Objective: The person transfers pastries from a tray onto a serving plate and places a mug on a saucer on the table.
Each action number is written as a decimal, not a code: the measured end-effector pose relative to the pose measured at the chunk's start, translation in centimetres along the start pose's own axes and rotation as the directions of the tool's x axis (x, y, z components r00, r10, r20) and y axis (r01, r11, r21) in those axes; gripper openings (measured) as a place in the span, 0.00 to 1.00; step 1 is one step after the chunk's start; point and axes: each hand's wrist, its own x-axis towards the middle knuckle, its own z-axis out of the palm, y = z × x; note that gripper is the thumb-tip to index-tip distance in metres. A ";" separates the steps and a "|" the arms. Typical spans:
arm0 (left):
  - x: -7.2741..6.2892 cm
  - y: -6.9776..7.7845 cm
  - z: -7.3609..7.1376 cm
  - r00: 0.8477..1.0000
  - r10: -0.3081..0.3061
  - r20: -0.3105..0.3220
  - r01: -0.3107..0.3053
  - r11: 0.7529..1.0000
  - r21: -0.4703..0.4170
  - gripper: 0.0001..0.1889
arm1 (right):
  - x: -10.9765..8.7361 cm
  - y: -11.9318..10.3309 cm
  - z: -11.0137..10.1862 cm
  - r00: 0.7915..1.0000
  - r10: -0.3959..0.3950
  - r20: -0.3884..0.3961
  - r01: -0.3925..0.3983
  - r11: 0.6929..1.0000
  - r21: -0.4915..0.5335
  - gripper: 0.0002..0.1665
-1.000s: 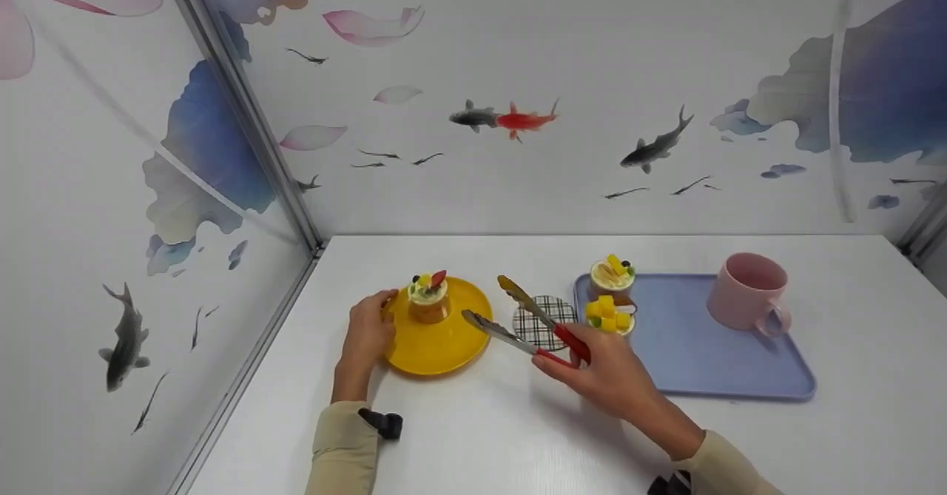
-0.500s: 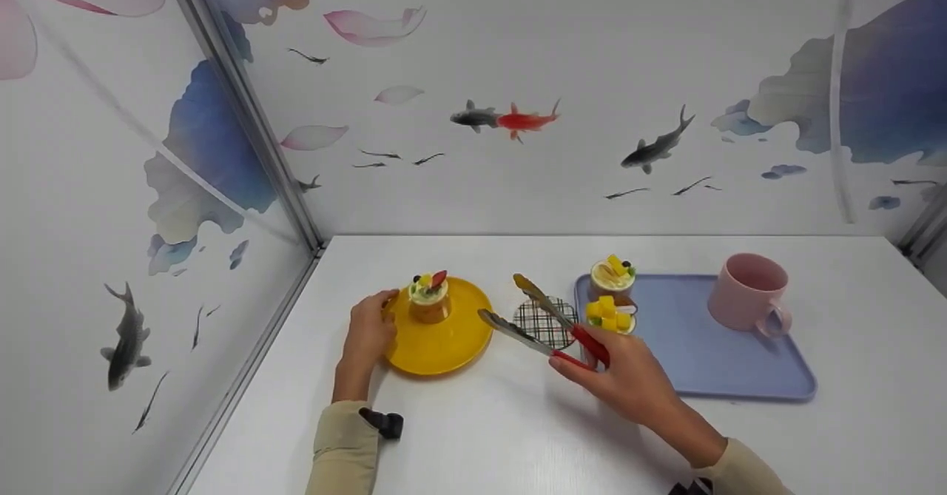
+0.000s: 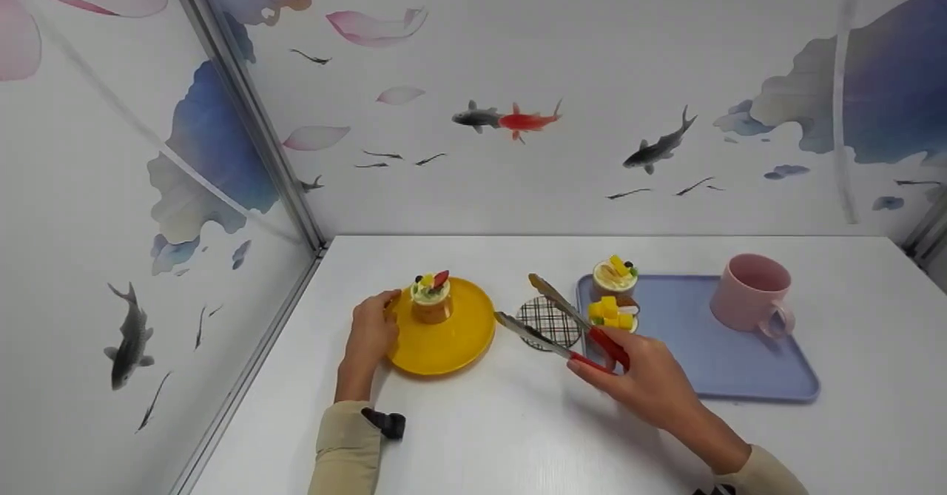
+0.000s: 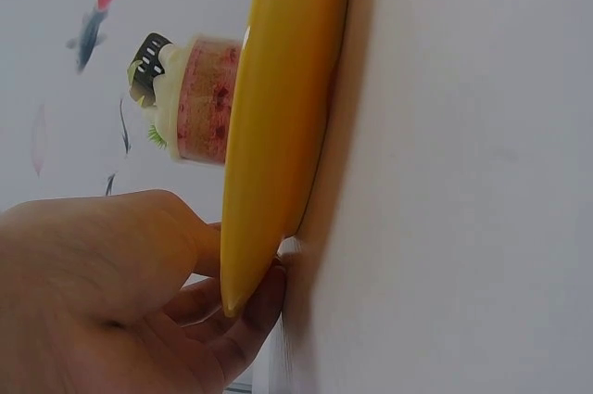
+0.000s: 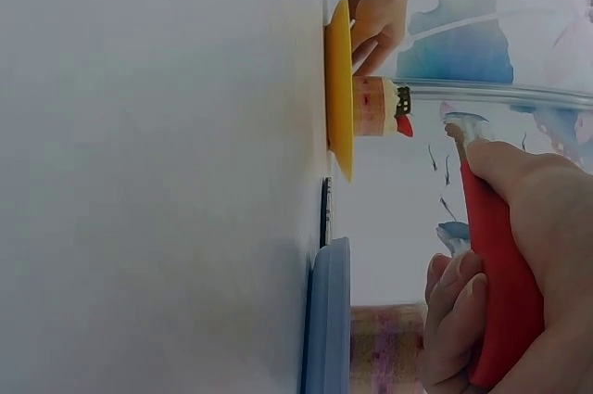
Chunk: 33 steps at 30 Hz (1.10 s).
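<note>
In the head view my left hand (image 3: 372,330) pinches the left rim of a yellow plate (image 3: 444,351). The left wrist view shows fingers under the plate's edge (image 4: 250,264) and the thumb partly hidden behind it. A small dessert cup (image 3: 431,308) topped with fruit and cream stands upright on that plate. My right hand (image 3: 655,376) holds red-handled metal tongs (image 3: 610,347), their arms spread with nothing between the tips. Those tips are above the table around a round plaid coaster (image 3: 546,320), right of the plate.
A blue-lilac tray (image 3: 695,365) lies on the right. Two fruit-topped dessert cups, one behind (image 3: 614,279) and one nearer (image 3: 612,316), stand at its left end. A pink mug (image 3: 746,299) stands at its right end. White walls with painted fish enclose the table.
My right hand has moved to the right with the tongs, away from the plate and over the coaster. The left hand, plate and dessert cup have stayed in place.
</note>
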 end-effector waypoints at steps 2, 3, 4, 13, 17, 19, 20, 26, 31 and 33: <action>0.0 0.0 0.0 1.000 0.007 -0.002 -0.007 1.000 0.000 0.28 | -0.1 0.2 -0.2 1.000 -0.006 -0.011 0.005 1.000 -0.005 0.44; 0.0 0.1 0.0 1.000 0.009 -0.003 -0.009 1.000 -0.001 0.28 | -0.1 0.3 -0.2 1.000 -0.009 -0.017 0.009 1.000 -0.010 0.44; 0.0 0.1 0.0 1.000 0.011 -0.004 -0.011 1.000 0.000 0.28 | -0.2 0.4 -0.3 1.000 -0.013 -0.023 0.012 1.000 -0.014 0.43; 0.1 0.1 0.1 1.000 0.000 0.005 0.000 1.000 0.000 0.28 | -0.5 0.9 -1.0 0.999 -0.013 -0.047 0.011 0.999 -0.031 0.45; 0.2 0.0 0.2 1.000 -0.003 0.009 0.003 1.000 -0.009 0.29 | -0.6 1.1 -1.3 0.999 -0.011 -0.050 0.009 0.999 -0.036 0.45; 0.2 0.0 0.2 1.000 -0.006 0.011 0.006 1.000 -0.007 0.30 | -0.7 1.2 -1.5 0.998 -0.011 -0.055 0.009 0.999 -0.041 0.45; 0.3 0.0 0.2 1.000 -0.010 0.013 0.011 1.000 -0.004 0.30 | -0.8 1.2 -1.5 0.998 -0.014 -0.060 0.011 0.999 -0.045 0.45; 0.1 0.1 0.1 1.000 -0.021 0.012 0.021 1.000 -0.005 0.29 | -1.2 1.8 -2.0 0.993 -0.053 -0.107 0.046 0.997 -0.065 0.44; 0.0 0.1 0.0 1.000 0.010 -0.010 -0.010 1.000 0.006 0.27 | -1.3 2.2 -2.4 0.988 -0.072 -0.140 0.061 0.995 -0.078 0.44; -0.1 0.0 0.0 1.000 0.010 -0.010 -0.010 1.000 0.005 0.27 | -1.3 2.4 -2.7 0.988 -0.070 -0.141 0.058 0.995 -0.084 0.44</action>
